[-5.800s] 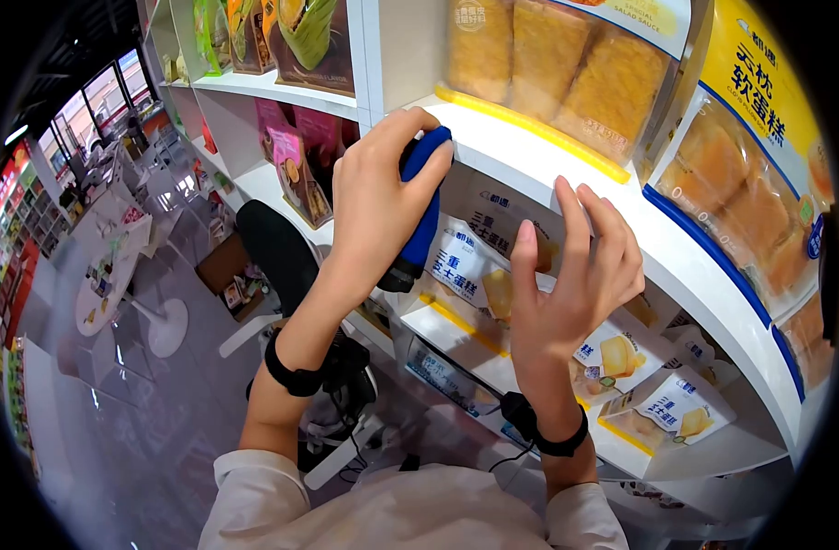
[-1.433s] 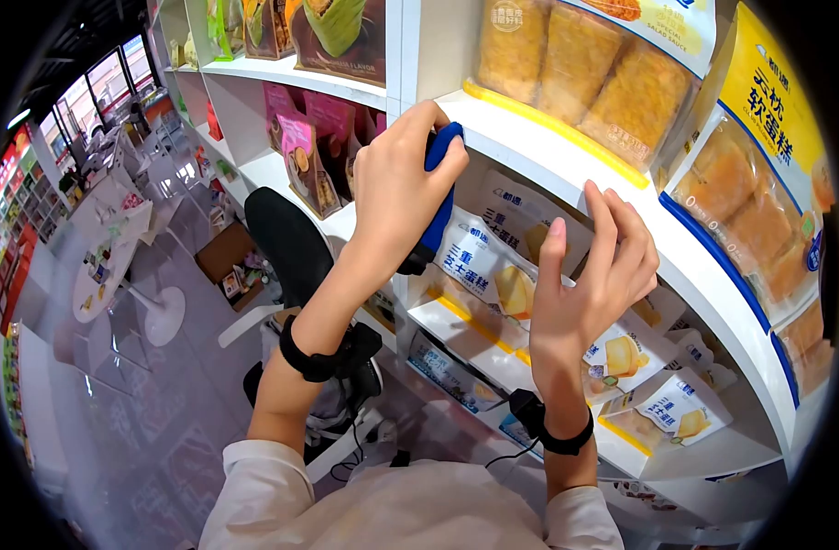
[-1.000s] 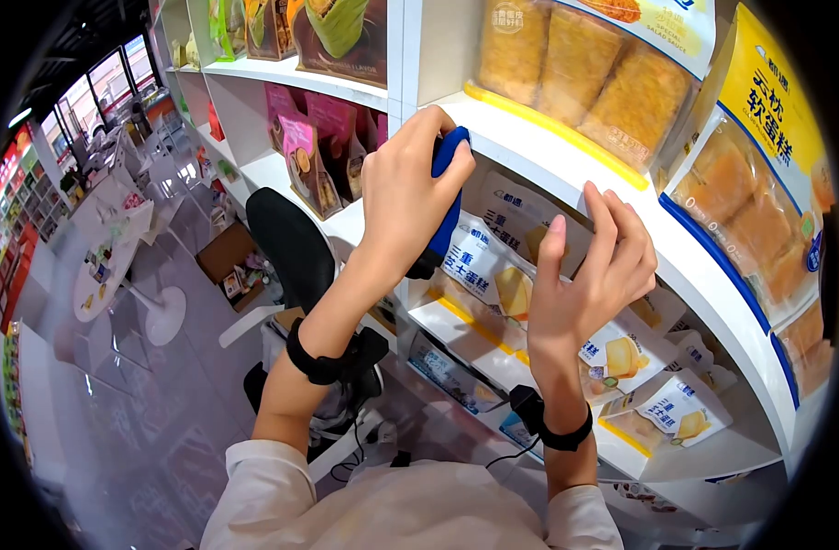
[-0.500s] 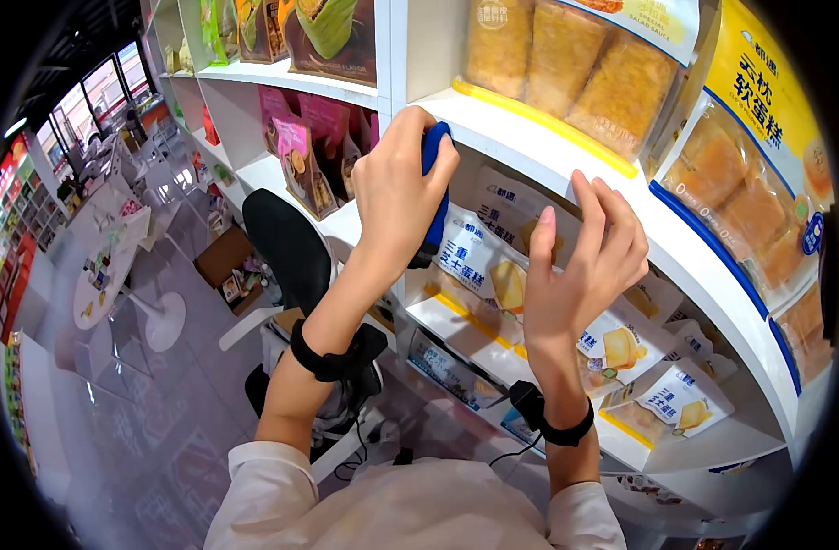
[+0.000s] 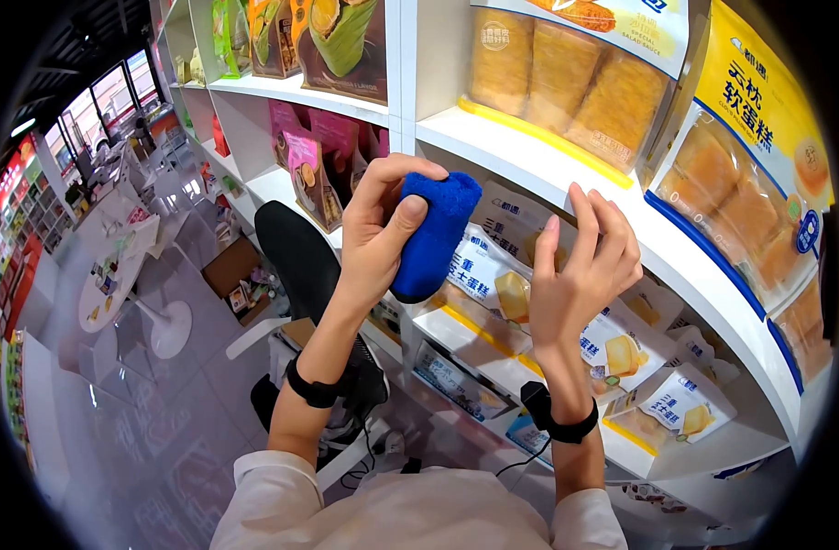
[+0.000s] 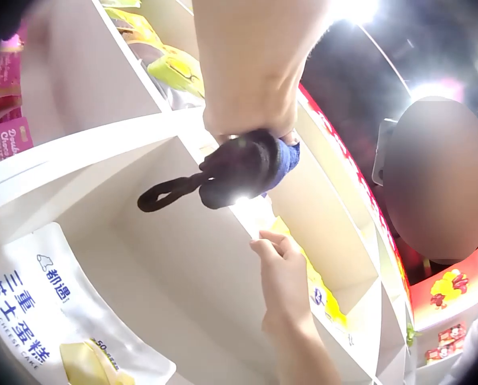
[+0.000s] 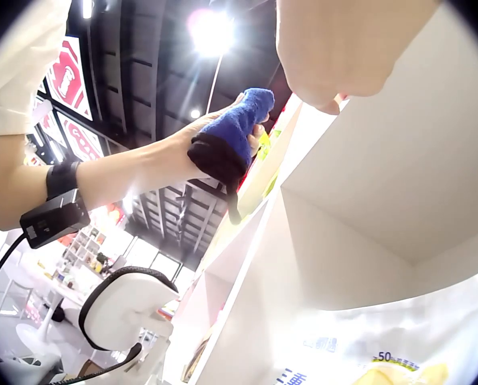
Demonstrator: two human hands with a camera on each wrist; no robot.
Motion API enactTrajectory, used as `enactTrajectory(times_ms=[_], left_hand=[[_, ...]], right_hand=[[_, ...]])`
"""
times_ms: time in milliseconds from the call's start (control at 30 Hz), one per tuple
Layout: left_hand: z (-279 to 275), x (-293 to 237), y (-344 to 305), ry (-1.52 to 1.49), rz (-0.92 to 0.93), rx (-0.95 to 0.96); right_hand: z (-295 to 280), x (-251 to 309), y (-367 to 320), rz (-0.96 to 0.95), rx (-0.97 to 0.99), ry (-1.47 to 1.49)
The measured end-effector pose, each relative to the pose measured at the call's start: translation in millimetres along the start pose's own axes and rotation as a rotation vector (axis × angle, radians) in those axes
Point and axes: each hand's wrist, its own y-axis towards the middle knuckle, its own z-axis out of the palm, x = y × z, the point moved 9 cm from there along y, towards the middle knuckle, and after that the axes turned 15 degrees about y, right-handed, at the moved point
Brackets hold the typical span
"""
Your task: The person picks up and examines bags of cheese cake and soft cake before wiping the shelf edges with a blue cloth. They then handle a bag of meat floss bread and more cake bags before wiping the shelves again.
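Observation:
My left hand [image 5: 373, 234] grips a short blue fuzzy roll [image 5: 438, 234] between thumb and fingers, with its broad side toward the head camera. In the left wrist view the roll's dark end [image 6: 231, 172] carries a black strap loop [image 6: 171, 191]. The blue fabric [image 7: 239, 128] tapers upward in the right wrist view. To the right, apart from the roll, my right hand [image 5: 580, 275] is raised with fingers spread and holds nothing. Behind both hands stand white cheese cake bags [image 5: 488, 275] in a shelf compartment.
The curved white shelf edge [image 5: 529, 156] runs just above the hands. Bags of brown pastry [image 5: 566, 82] and yellow cake bags [image 5: 749, 147] stand on it. Pink bags [image 5: 309, 170] sit to the left. Below the left arm is a black-and-white chair [image 5: 296, 257]; beyond it a round white table [image 5: 108, 275].
My left hand has turned and come down a little, so the roll's blue side, earlier seen edge-on, now faces the head camera. The right hand stays raised with little change.

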Motion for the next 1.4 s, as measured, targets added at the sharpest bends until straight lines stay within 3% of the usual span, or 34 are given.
enactTrajectory(times_ms=[167, 267, 467, 567, 600, 667, 733, 833, 933, 1133, 1233, 1367, 1400], left_hand=[[2, -15, -5, -0.08, 0.089, 0.086], [-2, -14, -10, -0.053, 0.016, 0.017], [-6, -4, -22, -0.086, -0.069, 0.112], [0, -5, -26, 0.009, -0.153, 0.154], [2, -3, -26, 0.013, -0.184, 0.151], [5, 1, -29, 0.021, -0.252, 0.145], [7, 2, -30, 0.057, -0.274, 0.151], [10, 4, -33, 0.093, -0.346, 0.144], [9, 12, -44, 0.043, -0.528, 0.167], [4, 11, -55, -0.105, -0.751, 0.133], [-7, 26, -57, -0.092, -0.809, 0.105], [-22, 29, -26, 0.068, -0.695, 0.058], [-23, 29, -15, 0.112, -0.644, 0.069]], right_hand=[[-1, 1, 0, -0.005, -0.003, 0.001], [-1, 2, -1, -0.01, 0.005, 0.018], [-6, 8, 2, 0.023, 0.027, 0.057], [-17, 13, -5, 0.181, 0.107, 0.51], [-15, 29, -8, 0.112, 0.176, 0.613], [4, 41, -26, 0.218, 0.316, 0.909], [25, 35, -46, 0.517, 0.337, 1.12], [41, 28, -58, 0.764, 0.315, 1.377], [43, 31, -59, 0.808, 0.281, 1.448], [55, 34, -69, 0.829, 0.326, 1.444], [56, 35, -62, 0.728, 0.384, 1.172], [31, 24, -19, 0.443, 0.153, 0.944], [20, 28, -3, 0.275, 0.134, 0.807]])
